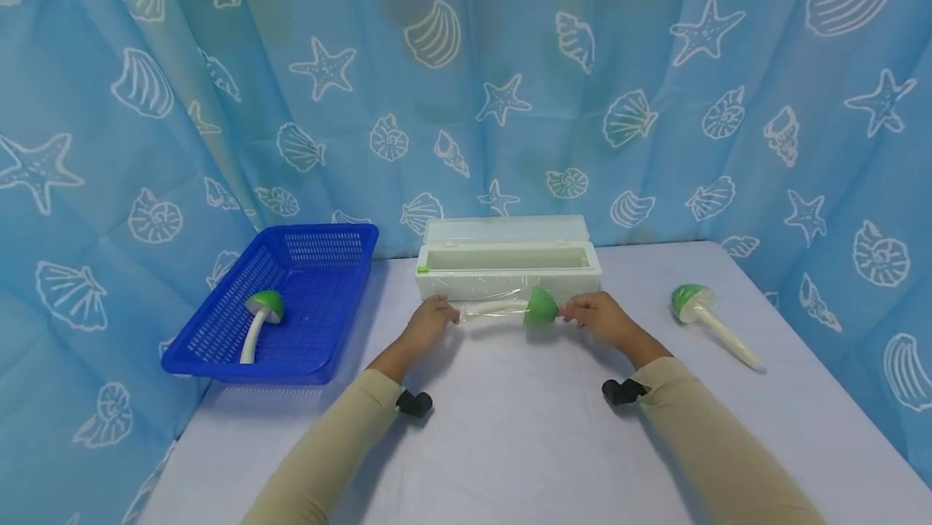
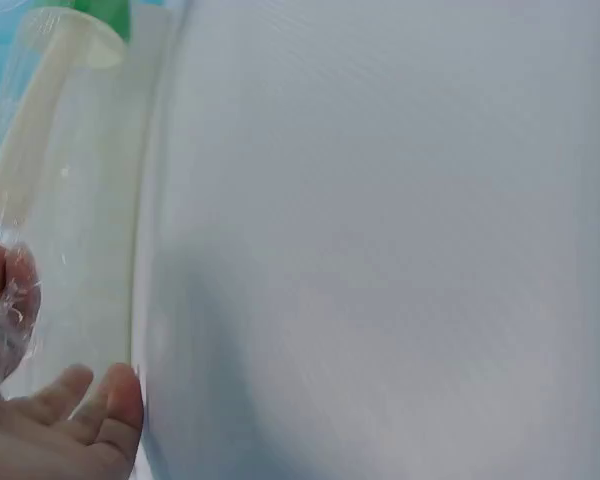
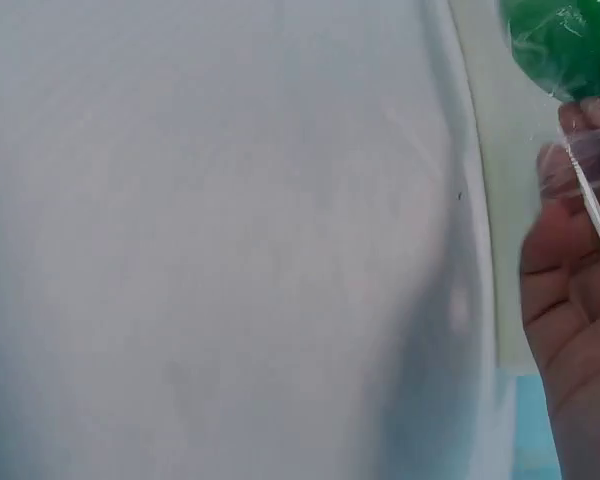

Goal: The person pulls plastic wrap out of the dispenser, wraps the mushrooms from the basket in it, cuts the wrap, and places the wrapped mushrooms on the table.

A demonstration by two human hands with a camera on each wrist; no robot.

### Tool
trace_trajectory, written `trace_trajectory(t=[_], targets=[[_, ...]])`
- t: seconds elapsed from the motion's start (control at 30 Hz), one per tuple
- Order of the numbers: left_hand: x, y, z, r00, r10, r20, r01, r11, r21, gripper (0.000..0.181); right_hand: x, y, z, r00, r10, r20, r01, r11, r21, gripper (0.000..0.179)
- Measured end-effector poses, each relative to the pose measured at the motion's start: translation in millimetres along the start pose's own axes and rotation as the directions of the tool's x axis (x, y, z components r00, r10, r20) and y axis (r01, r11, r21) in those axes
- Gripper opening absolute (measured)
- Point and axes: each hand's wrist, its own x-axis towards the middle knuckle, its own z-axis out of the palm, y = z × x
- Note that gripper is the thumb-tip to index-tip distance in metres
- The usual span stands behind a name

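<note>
A toy mushroom (image 1: 540, 306) with a green cap and a white stem lies sideways in clear plastic film (image 1: 495, 309), held up between both hands just in front of a long white box. My left hand (image 1: 425, 326) pinches the film beyond the stem end; in the left wrist view its other fingers spread apart from the film. On the cap side, my right hand (image 1: 601, 319) pinches gathered film. The right wrist view shows the green cap (image 3: 570, 45) just above the fingertips, with part of that hand cut off by the frame edge.
The white box (image 1: 510, 286) stands at the back with its lid (image 1: 507, 230) raised. At left is a blue basket (image 1: 342, 298) with another green-capped mushroom (image 1: 255, 335). A third mushroom (image 1: 721, 329), shiny as if wrapped, lies at right. Behind hangs a blue shell-patterned curtain (image 1: 451, 96).
</note>
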Motion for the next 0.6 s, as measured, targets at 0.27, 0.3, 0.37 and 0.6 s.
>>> trace_trajectory(t=[0.27,0.3,0.37,0.6], targets=[[9.5,5.2,16.8,0.953,-0.256,-0.16,0.221,0.953,-0.205,0.015,12.8,1.0,15.7,0.986,0.145,-0.076,-0.146,0.989,-0.003,0.03],[10.2,4.9,18.2,0.944,-0.282,-0.169,0.244,0.946,-0.214,0.014,14.2,0.1,16.5,0.983,0.165,-0.087,-0.167,0.986,-0.024,0.031],[12.1,4.3,20.7,0.932,-0.308,-0.189,0.266,0.938,-0.221,0.012,16.1,-2.0,16.7,0.969,0.219,-0.115,-0.225,0.973,-0.044,0.032],[15.2,6.6,25.5,0.943,-0.248,-0.222,0.208,0.96,-0.189,0.017,14.8,-13.3,14.9,0.882,0.376,-0.285,-0.383,0.923,0.032,0.039]])
